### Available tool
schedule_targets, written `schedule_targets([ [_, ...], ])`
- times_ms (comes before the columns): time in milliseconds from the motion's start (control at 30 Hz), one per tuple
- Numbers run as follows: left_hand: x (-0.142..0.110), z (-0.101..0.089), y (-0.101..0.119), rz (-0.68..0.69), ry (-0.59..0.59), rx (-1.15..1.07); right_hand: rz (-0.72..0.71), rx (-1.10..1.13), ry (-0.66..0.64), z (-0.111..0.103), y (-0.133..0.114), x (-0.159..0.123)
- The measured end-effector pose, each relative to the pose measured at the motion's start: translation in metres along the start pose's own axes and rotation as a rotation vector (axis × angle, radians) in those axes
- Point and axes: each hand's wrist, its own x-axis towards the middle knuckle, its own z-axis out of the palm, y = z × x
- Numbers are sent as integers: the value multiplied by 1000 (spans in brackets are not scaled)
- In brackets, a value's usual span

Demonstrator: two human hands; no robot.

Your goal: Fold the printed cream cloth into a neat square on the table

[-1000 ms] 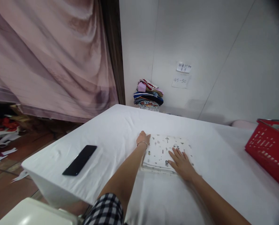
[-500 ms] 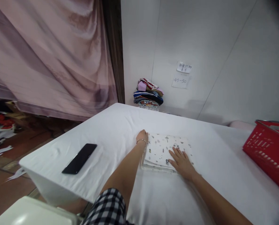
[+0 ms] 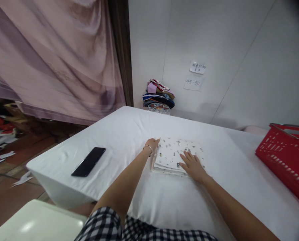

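A folded white cloth (image 3: 175, 152) with small dark prints lies on the white-covered table (image 3: 129, 134). My left hand (image 3: 152, 144), with a thin bracelet at the wrist, rests at the cloth's far left corner, fingers curled against its edge. My right hand (image 3: 191, 164) lies flat on the near right part of the cloth, fingers spread and pressing down. Neither hand lifts the cloth off the table.
A black phone (image 3: 88, 161) lies near the table's left edge. A red plastic basket (image 3: 285, 157) stands at the right. A stack of folded clothes (image 3: 158, 97) sits by the far wall under paper notes (image 3: 195, 75). A pink curtain (image 3: 54, 60) hangs left; a white stool (image 3: 33, 222) is below.
Both hands stay on the folded cloth. The view has shifted slightly, and my left hand has edged a little round the cloth's far left corner.
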Motion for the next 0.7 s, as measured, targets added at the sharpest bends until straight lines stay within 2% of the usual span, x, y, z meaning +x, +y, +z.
schedule_targets([
  [133, -20, 10, -3, 9, -36, 74, 3, -3, 1, 0, 0, 1],
  [233, -25, 16, -1, 10, -12, 124, 4, -5, -3, 2, 1, 2],
  [400, -32, 14, 2, -5, 23, 125, 17, -20, -21, 3, 2, 3],
  [600, -41, 13, 1, -43, 0, 128, 61, 15, -127, -18, -7, 8],
  [700, -41, 15, 1, -58, -2, 140, 62, 31, -112, -29, -23, 12],
])
